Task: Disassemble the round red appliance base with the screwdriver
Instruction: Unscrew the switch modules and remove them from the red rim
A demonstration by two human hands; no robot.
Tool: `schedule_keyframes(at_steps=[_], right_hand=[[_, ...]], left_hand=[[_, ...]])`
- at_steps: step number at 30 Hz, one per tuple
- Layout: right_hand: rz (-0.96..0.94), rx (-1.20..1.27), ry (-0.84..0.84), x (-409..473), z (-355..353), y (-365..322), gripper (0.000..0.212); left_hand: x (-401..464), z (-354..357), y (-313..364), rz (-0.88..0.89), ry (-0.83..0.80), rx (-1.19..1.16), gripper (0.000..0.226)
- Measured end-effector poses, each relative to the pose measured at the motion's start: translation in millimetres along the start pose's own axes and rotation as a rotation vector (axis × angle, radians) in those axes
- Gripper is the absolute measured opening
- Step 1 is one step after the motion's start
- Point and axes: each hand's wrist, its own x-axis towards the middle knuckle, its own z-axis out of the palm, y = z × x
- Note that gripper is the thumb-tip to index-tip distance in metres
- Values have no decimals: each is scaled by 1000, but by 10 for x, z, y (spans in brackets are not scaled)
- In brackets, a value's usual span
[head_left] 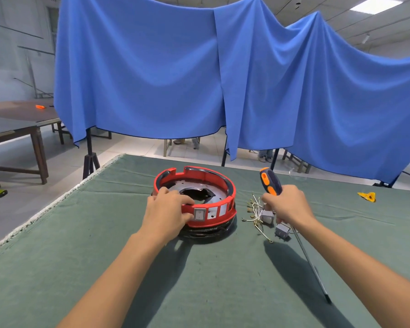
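Note:
The round red appliance base (219, 183) sits on the green cloth, its metal inner plate with a torn dark hole facing up and a grey switch on its near wall. My left hand (167, 210) grips the near left rim of the base, fingers over the edge. My right hand (288, 204) holds the screwdriver (270, 181) to the right of the base, blue and orange handle pointing up, long shaft slanting down toward me with its tip near the cloth.
Loose white wires with brass terminals and small grey parts (266, 216) lie between the base and my right hand. A yellow piece (367, 196) lies at the far right. The green table (128, 233) ends at the left edge; blue drapes hang behind.

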Motion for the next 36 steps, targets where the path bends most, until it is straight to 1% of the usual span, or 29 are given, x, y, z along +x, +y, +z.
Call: schedule_keyframes(at_steps=[3,5,7,9,11,14,16,19,22,25,29,36], right_hand=[[-118,35,21,-57,-36,-226,20],[-184,19,62,-113,-74,-392,31],[-251,-60,150,-168,-134,-554,45],[-314,-125,235,-209,-190,-705,50],[-347,-97,260,-245,-219,-847,48],[-397,70,243,-304,-213,-1013,39],[-460,111,279,-347,-193,-1107,36],[-537,184,361,-395,-210,-1248,33],[-621,300,430,-421,-223,-1330,29],[-704,366,476,-419,-171,-1321,33],[-666,485,437,-414,-119,-1285,28],[-606,515,444,-367,-95,-1259,31]], left_hand=[[-78,148,116,34,101,60,35],[-130,228,159,51,153,88,36],[-178,255,181,78,196,86,37],[-211,258,186,112,245,49,37],[-223,260,182,132,275,29,37],[-218,246,213,189,300,35,35],[-208,256,221,224,287,-8,35],[-217,284,199,205,223,-90,35],[-203,304,157,201,210,-121,36],[-180,282,174,178,208,-164,38],[-176,307,170,163,190,-106,42],[-178,324,164,155,188,-73,41]])
